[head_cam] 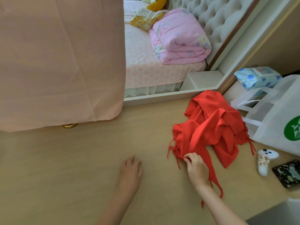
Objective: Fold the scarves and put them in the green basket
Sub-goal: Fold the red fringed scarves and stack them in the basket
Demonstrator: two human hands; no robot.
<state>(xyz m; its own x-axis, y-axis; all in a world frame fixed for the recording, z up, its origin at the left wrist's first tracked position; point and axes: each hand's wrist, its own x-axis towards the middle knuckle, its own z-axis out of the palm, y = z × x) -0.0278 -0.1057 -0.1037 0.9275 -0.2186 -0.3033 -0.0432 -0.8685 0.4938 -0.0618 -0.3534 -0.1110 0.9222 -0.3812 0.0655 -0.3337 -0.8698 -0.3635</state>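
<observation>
Right hand (197, 167) pinches the fringed corner of the crumpled red tasselled fabric scarf (211, 127), whose heap lies just beyond my fingers (191, 157). Left hand (131, 168) flat, fingers relaxed, holding nothing. Risk: pulling one corner alone drags the bunch twisted, tassels knotting. Green basket not in view.

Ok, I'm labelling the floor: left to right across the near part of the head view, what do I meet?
Left hand, right hand pinching the red scarf, white controller, dark patterned case.
</observation>
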